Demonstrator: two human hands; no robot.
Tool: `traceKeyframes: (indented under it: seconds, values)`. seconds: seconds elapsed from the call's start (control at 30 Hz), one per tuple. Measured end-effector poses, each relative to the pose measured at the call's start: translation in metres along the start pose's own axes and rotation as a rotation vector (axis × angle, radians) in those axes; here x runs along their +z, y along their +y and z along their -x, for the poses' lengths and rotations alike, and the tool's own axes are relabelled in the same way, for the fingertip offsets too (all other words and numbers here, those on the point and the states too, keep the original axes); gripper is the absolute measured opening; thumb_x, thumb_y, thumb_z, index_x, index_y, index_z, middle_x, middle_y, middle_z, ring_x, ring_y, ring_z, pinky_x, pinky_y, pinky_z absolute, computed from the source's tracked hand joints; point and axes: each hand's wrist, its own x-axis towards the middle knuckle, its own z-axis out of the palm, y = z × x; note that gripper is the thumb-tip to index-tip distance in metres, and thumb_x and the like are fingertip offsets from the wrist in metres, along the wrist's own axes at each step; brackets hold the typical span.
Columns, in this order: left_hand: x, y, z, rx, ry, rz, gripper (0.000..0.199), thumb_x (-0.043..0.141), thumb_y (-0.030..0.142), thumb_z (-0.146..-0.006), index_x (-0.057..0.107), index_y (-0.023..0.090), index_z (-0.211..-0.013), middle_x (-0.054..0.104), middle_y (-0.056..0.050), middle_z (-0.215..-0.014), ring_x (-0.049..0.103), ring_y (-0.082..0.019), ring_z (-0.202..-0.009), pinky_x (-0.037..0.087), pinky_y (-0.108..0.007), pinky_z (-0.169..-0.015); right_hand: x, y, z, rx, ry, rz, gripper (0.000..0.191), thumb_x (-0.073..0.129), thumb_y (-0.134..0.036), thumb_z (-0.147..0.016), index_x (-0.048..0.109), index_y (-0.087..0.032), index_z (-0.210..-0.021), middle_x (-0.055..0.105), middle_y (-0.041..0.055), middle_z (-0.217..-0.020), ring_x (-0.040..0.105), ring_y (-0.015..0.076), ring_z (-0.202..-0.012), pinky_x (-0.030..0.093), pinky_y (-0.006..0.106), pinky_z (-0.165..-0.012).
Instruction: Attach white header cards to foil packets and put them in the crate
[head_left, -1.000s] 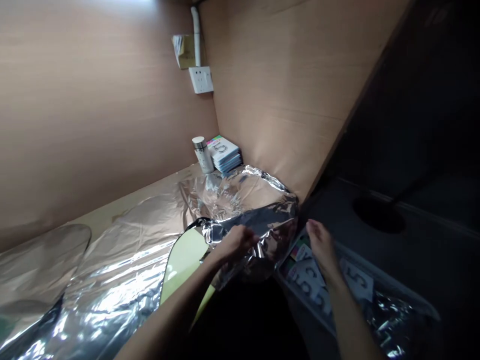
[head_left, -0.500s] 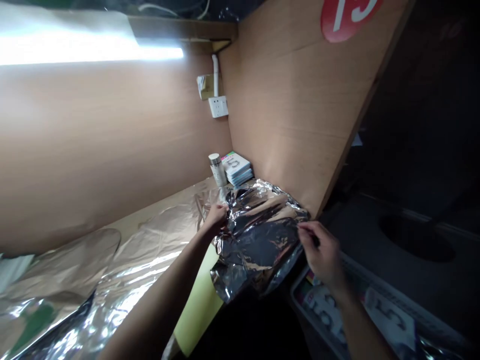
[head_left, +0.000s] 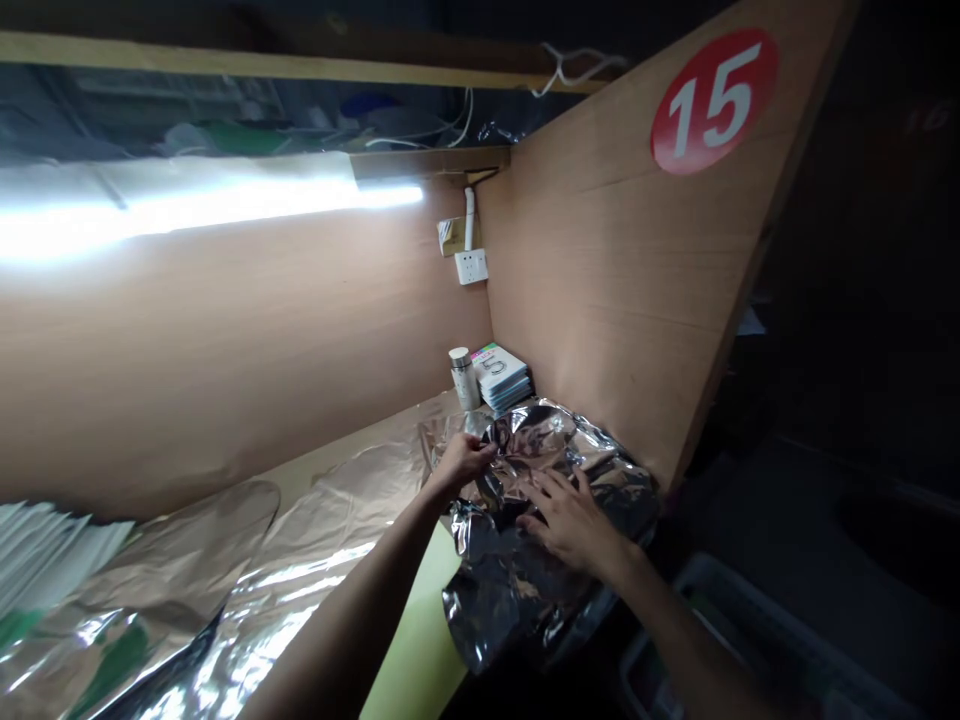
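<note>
At the lower right, a dim tray (head_left: 697,580) sits beyond the right end of the worktop (head_left: 315,470). By the worktop's front edge, a pale yellow surface (head_left: 420,640) shows left of the crumpled dark foil (head_left: 499,590), which covers the front right corner and hangs past the front edge. The right hand (head_left: 566,520) lies spread on the foil, fingers apart, gripping nothing; its forearm crosses in front of the side panel (head_left: 600,300), apart from the panel's front edge. The left hand (head_left: 466,458) pinches the foil's left margin. Smooth silver film (head_left: 345,500) runs left from there. Behind the left hand, a narrow space separates it from a bottle (head_left: 465,385) just beside stacked packets (head_left: 504,380) in the back right corner, near the panel. White sheets (head_left: 60,545) lie at the worktop's left.
</note>
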Motion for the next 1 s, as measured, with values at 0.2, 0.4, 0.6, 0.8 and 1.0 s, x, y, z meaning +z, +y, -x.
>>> traceKeyframes:
  seconds: [0.2,0.4,0.6,0.8,1.0]
  values:
    - [0.004,-0.01,-0.027,-0.076,0.091,-0.206,0.033,0.063,0.046,-0.099,0.066,0.013,-0.094,0.066,0.001,-0.08,0.061,-0.011,-0.062,0.053,-0.025,-0.059,0.0,0.016,-0.003,0.01,0.048,0.101,0.061,0.036,-0.061,-0.105,0.047,-0.027,-0.154,0.04,0.0124,-0.163,0.03,0.0327,-0.152,0.009,0.062,-0.122]
    - [-0.015,-0.005,-0.049,-0.01,0.243,-0.43,0.032,0.068,0.035,-0.097,0.064,0.016,-0.122,0.066,-0.01,-0.122,0.066,-0.025,-0.109,0.056,-0.045,-0.093,0.011,0.034,-0.026,0.039,-0.045,0.179,0.056,0.034,-0.054,-0.107,0.057,-0.022,-0.146,0.052,0.0155,-0.154,0.041,0.0367,-0.144,0.015,0.063,-0.12]
    - [0.031,-0.006,-0.021,0.276,0.2,-0.544,0.023,0.064,0.017,-0.09,0.071,0.021,-0.111,0.062,-0.015,-0.133,0.054,-0.033,-0.129,0.039,-0.044,-0.11,0.006,0.057,-0.038,0.007,-0.058,0.231,0.055,0.054,-0.021,-0.092,0.054,-0.029,-0.146,0.055,0.0123,-0.151,0.052,0.0337,-0.132,0.031,0.057,-0.109]
    - [0.033,-0.012,0.001,0.331,0.236,-0.509,0.063,0.077,0.017,-0.076,0.059,0.016,-0.137,0.029,-0.021,-0.165,0.018,-0.049,-0.151,0.012,-0.065,-0.12,-0.021,0.082,-0.062,0.077,-0.037,0.325,0.026,0.058,-0.018,-0.09,0.076,-0.025,-0.107,0.075,0.0118,-0.107,0.061,0.0323,-0.111,0.033,0.052,-0.104]
    - [0.038,-0.022,0.016,0.301,0.135,-0.214,0.063,0.087,0.052,-0.068,0.065,0.022,-0.119,0.061,-0.02,-0.137,0.048,-0.045,-0.135,0.027,-0.057,-0.119,-0.039,0.065,-0.094,0.053,0.063,0.415,0.039,0.039,-0.009,-0.096,0.075,-0.021,-0.098,0.07,0.0162,-0.115,0.058,0.0322,-0.112,0.037,0.048,-0.096]
